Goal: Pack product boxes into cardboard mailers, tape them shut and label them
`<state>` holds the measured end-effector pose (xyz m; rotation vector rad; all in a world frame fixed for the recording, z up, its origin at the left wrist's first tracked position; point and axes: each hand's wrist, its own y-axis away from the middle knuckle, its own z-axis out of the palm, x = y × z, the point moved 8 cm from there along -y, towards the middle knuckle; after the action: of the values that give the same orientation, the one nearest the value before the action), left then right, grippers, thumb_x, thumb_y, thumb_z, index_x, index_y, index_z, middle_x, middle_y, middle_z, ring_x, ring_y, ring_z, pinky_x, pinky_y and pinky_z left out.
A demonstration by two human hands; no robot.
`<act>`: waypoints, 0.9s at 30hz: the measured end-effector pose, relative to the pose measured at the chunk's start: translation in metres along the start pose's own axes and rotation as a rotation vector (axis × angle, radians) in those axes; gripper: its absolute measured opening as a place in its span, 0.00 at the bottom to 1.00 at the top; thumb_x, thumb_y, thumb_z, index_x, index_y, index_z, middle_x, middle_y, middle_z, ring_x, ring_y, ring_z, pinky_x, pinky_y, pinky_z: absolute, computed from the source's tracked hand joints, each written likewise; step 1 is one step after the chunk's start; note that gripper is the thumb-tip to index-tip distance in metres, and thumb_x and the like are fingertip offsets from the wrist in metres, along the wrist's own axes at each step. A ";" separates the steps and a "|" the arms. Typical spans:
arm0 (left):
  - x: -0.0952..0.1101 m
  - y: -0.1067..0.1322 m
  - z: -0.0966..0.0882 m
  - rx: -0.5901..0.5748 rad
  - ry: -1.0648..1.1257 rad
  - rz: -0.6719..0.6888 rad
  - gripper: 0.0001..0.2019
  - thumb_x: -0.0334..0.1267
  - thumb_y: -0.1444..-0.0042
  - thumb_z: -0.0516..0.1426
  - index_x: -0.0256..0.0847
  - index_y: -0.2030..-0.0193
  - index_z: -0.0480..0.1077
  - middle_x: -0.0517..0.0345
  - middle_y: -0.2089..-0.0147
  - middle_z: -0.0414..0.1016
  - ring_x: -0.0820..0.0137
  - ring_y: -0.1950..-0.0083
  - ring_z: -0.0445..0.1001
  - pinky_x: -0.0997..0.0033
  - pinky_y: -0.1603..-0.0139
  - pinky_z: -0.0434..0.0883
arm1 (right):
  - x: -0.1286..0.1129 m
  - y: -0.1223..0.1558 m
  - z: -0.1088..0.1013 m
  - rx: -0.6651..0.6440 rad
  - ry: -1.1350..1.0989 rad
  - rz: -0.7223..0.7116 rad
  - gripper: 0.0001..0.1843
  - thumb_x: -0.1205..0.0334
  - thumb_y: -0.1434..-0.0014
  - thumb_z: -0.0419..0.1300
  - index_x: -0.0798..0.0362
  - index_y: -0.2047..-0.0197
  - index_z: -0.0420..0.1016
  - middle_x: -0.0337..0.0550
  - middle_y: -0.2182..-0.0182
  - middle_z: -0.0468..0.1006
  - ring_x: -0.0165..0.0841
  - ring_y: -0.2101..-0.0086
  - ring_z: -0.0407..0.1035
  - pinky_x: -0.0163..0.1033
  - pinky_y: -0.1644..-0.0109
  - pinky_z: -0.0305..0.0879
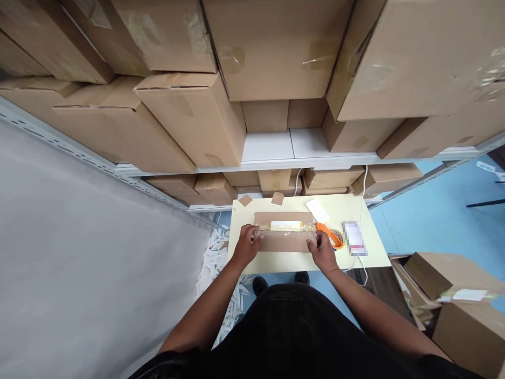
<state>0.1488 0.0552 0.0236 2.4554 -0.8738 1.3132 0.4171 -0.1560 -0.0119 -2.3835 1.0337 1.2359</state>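
Note:
A small flat cardboard box [282,242] lies on the pale yellow table [371,255] in front of me. Clear tape runs along its top, and a white label [284,225] sits near the middle of that strip. My left hand [246,245] grips the box's left end, fingers closed round the edge. At the opposite end, my right hand [323,253] holds the near right corner between thumb and fingers. Just beyond the right hand is an orange tape dispenser [327,233], partly hidden behind it.
Right of the dispenser lies a blurred-out phone-like object [354,238]; white paper [316,210] and cardboard scraps [277,198] are farther back. Large boxes [197,116] fill the shelf [272,147] above. Opened cartons [453,273] stand at right, white strips [215,258] litter the left floor.

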 end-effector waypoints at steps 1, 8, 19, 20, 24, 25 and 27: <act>0.003 0.004 0.003 0.059 -0.049 0.010 0.16 0.42 0.35 0.58 0.41 0.43 0.70 0.46 0.41 0.63 0.58 0.39 0.70 0.52 0.36 0.72 | 0.004 0.001 -0.004 -0.022 0.004 -0.015 0.25 0.45 0.37 0.56 0.54 0.45 0.69 0.48 0.59 0.77 0.42 0.60 0.72 0.48 0.51 0.71; 0.017 0.007 0.016 0.191 -0.270 0.107 0.16 0.39 0.33 0.54 0.38 0.41 0.67 0.42 0.41 0.64 0.55 0.37 0.68 0.50 0.33 0.69 | 0.064 -0.017 -0.035 -0.155 0.658 0.076 0.17 0.59 0.37 0.54 0.53 0.49 0.78 0.56 0.50 0.79 0.48 0.47 0.70 0.48 0.45 0.65; 0.056 -0.001 0.051 -0.176 -0.656 0.245 0.22 0.25 0.37 0.51 0.40 0.39 0.74 0.42 0.40 0.74 0.53 0.43 0.71 0.51 0.39 0.68 | 0.082 -0.037 -0.055 -0.108 0.488 0.331 0.21 0.50 0.36 0.51 0.55 0.55 0.79 0.52 0.64 0.82 0.45 0.62 0.75 0.43 0.60 0.66; 0.057 -0.004 0.052 -0.194 -0.626 0.246 0.22 0.25 0.38 0.52 0.39 0.40 0.75 0.43 0.42 0.76 0.54 0.44 0.72 0.54 0.40 0.69 | 0.080 -0.036 -0.071 -0.048 0.377 0.346 0.21 0.48 0.37 0.51 0.54 0.58 0.79 0.49 0.67 0.81 0.43 0.65 0.74 0.42 0.63 0.65; 0.055 -0.016 0.038 -0.094 -0.433 0.152 0.17 0.29 0.39 0.55 0.39 0.47 0.78 0.48 0.47 0.77 0.58 0.45 0.74 0.59 0.40 0.72 | 0.031 -0.041 -0.116 0.107 0.022 0.241 0.24 0.40 0.40 0.57 0.53 0.66 0.79 0.43 0.74 0.79 0.39 0.70 0.71 0.39 0.67 0.64; 0.053 -0.018 0.034 -0.080 -0.381 0.131 0.15 0.31 0.38 0.55 0.40 0.49 0.79 0.49 0.48 0.78 0.59 0.46 0.75 0.60 0.40 0.73 | 0.011 -0.042 -0.115 0.072 -0.046 0.205 0.25 0.38 0.42 0.58 0.53 0.69 0.78 0.42 0.76 0.78 0.38 0.71 0.70 0.38 0.68 0.64; 0.050 -0.022 0.030 -0.085 -0.316 0.099 0.13 0.33 0.36 0.54 0.42 0.53 0.80 0.52 0.50 0.78 0.62 0.49 0.76 0.62 0.43 0.74 | -0.028 -0.040 -0.099 -0.046 -0.153 0.180 0.25 0.37 0.44 0.63 0.52 0.74 0.75 0.39 0.80 0.75 0.34 0.75 0.66 0.37 0.72 0.61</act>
<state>0.2031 0.0395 0.0485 2.6220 -1.1118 0.9056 0.4943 -0.1653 0.0661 -2.2266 1.2040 1.4939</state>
